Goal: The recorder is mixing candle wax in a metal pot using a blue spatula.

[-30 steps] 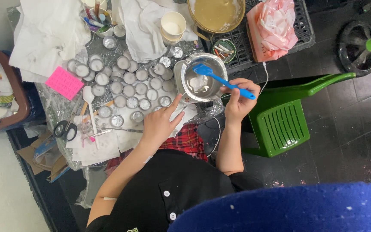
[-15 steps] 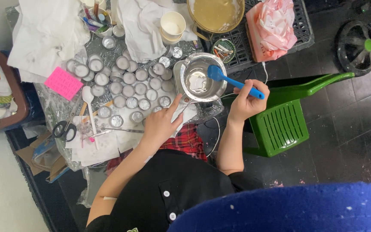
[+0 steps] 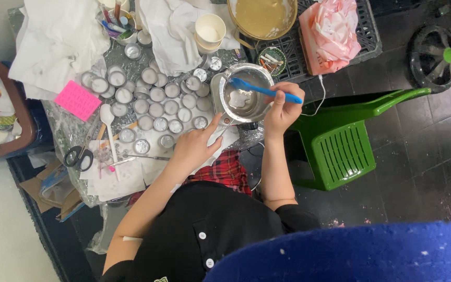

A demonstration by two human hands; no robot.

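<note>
We are holding a blue spatula (image 3: pixel 264 90) in our right hand (image 3: pixel 280 109), fingers closed around its handle, and its blade is reaching across the rim into the small metal pot (image 3: pixel 245 94). A pale patch of something is lying at the bottom of the pot; we cannot tell what it is from here. The pot is sitting at the right end of the cluttered tabletop (image 3: pixel 74 128), just beside the green plastic chair (image 3: pixel 340 141). Our left hand (image 3: pixel 194 149) is resting flat on the white paper (image 3: pixel 126 180) near the pot, holding nothing, fingers loosely spread with the forefinger pointing toward the pot's handle. Rows of small round metal cups (image 3: pixel 155 109) are standing to the left of the pot, with scissors (image 3: pixel 78 156) and a white spoon (image 3: pixel 108 122) lying nearby.
</note>
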